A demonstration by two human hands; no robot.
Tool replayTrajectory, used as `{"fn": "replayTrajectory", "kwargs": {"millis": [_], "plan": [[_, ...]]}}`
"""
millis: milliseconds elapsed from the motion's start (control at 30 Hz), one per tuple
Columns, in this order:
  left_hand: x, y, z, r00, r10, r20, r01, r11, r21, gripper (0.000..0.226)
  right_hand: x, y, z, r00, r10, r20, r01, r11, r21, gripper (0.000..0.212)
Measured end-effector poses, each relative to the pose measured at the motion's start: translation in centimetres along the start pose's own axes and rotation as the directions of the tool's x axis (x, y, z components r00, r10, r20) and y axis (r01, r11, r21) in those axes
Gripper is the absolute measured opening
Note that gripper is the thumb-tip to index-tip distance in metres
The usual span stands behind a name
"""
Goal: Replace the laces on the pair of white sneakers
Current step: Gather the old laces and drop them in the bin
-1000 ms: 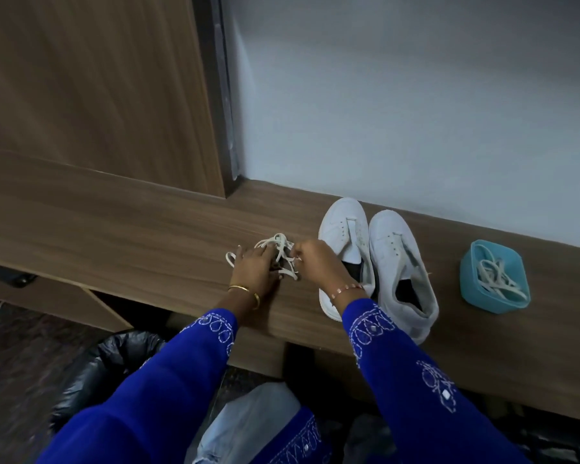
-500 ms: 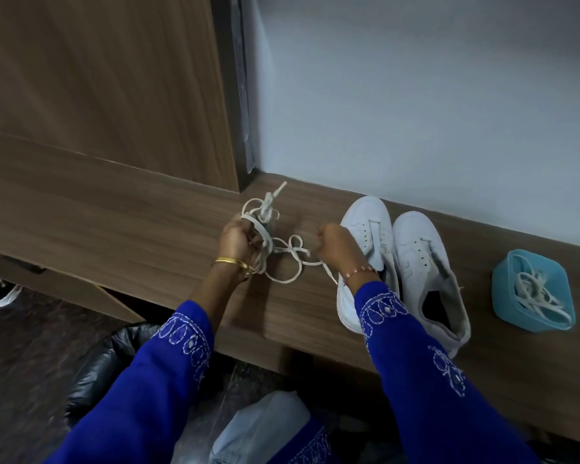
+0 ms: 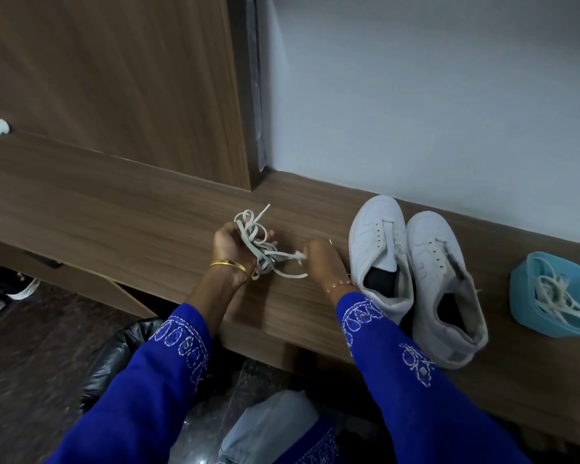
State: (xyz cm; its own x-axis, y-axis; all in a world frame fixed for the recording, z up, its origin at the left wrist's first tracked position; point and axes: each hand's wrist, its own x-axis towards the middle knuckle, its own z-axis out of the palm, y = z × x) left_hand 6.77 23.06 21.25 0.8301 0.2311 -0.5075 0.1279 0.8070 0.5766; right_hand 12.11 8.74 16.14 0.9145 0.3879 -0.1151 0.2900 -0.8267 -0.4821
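Right now the left hand (image 3: pixel 232 245) is gripping a tangled bundle of laces (image 3: pixel 256 242), with its fingers curled round the loops, just above the wooden worktop (image 3: pixel 114 209). The right hand (image 3: pixel 322 262) is pinching one loose strand of the same bundle and is holding it out to the side, so both hands are closed on the laces. The two white sneakers (image 3: pixel 412 262) are standing side by side on the worktop, just beside the right hand, with their eyelets bare. Further right, a blue container (image 3: pixel 523 289) is holding more laces.

I think the person is separating the bundle into single laces before threading. The main risk is that pulling the strand while the left hand is squeezing the loops could tighten a knot instead of opening it. Also the right sleeve (image 3: pixel 375 329) is lying close to the nearer sneaker, so a wide pull could push the shoe toward the worktop edge.
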Motion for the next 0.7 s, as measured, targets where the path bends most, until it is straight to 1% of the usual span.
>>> {"fn": "replayTrajectory", "kwargs": {"millis": [33, 67, 100, 133, 167, 200, 233, 267, 300, 433, 467, 533, 567, 600, 633, 700], "plan": [[0.2, 0.1, -0.3, 1.000, -0.007, -0.012, 0.007, 1.000, 0.005, 0.024, 0.2, 0.1, -0.3, 0.996, 0.078, -0.039, -0.071, 0.983, 0.168, 0.012], [0.3, 0.2, -0.6, 1.000, -0.014, -0.011, 0.014, 1.000, 0.001, 0.018, 0.5, 0.2, -0.8, 0.983, 0.173, -0.062, -0.141, 0.926, 0.351, 0.016], [0.5, 0.3, -1.0, 1.000, -0.020, -0.012, 0.020, 1.000, -0.002, 0.017, 0.8, 0.2, -1.3, 0.964, 0.261, -0.046, -0.196, 0.818, 0.541, 0.019], [0.6, 0.4, -1.3, 1.000, -0.026, -0.018, 0.026, 1.000, 0.000, 0.016, 1.1, 0.2, -2.0, 0.945, 0.328, 0.012, -0.233, 0.643, 0.730, 0.024], [0.5, 0.4, -1.5, 0.999, -0.028, -0.018, 0.028, 1.000, -0.001, 0.015, 1.3, 0.0, -2.9, 0.927, 0.363, 0.098, -0.251, 0.402, 0.881, 0.029], [0.5, 0.4, -1.6, 0.999, -0.029, -0.018, 0.029, 0.999, -0.015, 0.014, 1.6, -0.2, -3.8, 0.908, 0.376, 0.185, -0.256, 0.148, 0.955, 0.032], [0.4, 0.4, -1.7, 0.999, -0.028, -0.024, 0.028, 0.999, -0.040, 0.013, 1.7, -0.3, -4.8, 0.892, 0.373, 0.254, -0.250, -0.061, 0.966, 0.032], [0.3, 0.3, -1.9, 0.999, -0.028, -0.030, 0.026, 0.998, -0.064, 0.013, 2.0, -0.3, -5.8, 0.883, 0.364, 0.296, -0.239, -0.194, 0.951, 0.031], [0.4, 0.2, -2.0, 0.999, -0.031, -0.036, 0.028, 0.996, -0.084, 0.013, 2.2, -0.3, -6.6, 0.880, 0.356, 0.315, -0.224, -0.273, 0.935, 0.030], [0.6, -0.2, -1.8, 0.993, -0.043, -0.111, 0.029, 0.991, -0.129, 0.025, 3.0, 0.1, -10.0, 0.899, 0.341, 0.276, -0.117, -0.421, 0.900, 0.027], [0.6, -0.3, -1.7, 0.989, -0.037, -0.144, 0.018, 0.992, -0.128, 0.024, 3.1, 0.1, -10.9, 0.905, 0.344, 0.252, -0.081, -0.442, 0.894, 0.025], [1.0, -0.6, -1.2, 0.974, -0.006, -0.228, -0.017, 0.995, -0.101, 0.014, 3.1, 0.4, -13.0, 0.911, 0.363, 0.198, -0.005, -0.470, 0.883, 0.027], [1.2, -0.7, -1.2, 0.965, 0.007, -0.262, -0.027, 0.997, -0.074, 0.015, 3.1, 0.6, -14.0, 0.910, 0.377, 0.170, 0.026, -0.463, 0.886, 0.029], [1.4, -0.9, -1.3, 0.958, 0.015, -0.288, -0.025, 0.999, -0.031, 0.022, 3.0, 0.9, -15.0, 0.911, 0.386, 0.144, 0.039, -0.430, 0.902, 0.031], [1.6, -0.9, -1.6, 0.950, 0.021, -0.313, -0.016, 1.000, 0.017, 0.027, 2.7, 1.0, -15.8, 0.918, 0.376, 0.123, 0.029, -0.375, 0.927, 0.031], [1.4, -1.1, -1.5, 0.942, 0.016, -0.334, 0.018, 0.995, 0.098, 0.032, 2.2, 1.1, -17.1, 0.936, 0.336, 0.106, -0.038, -0.204, 0.978, 0.029]]}}
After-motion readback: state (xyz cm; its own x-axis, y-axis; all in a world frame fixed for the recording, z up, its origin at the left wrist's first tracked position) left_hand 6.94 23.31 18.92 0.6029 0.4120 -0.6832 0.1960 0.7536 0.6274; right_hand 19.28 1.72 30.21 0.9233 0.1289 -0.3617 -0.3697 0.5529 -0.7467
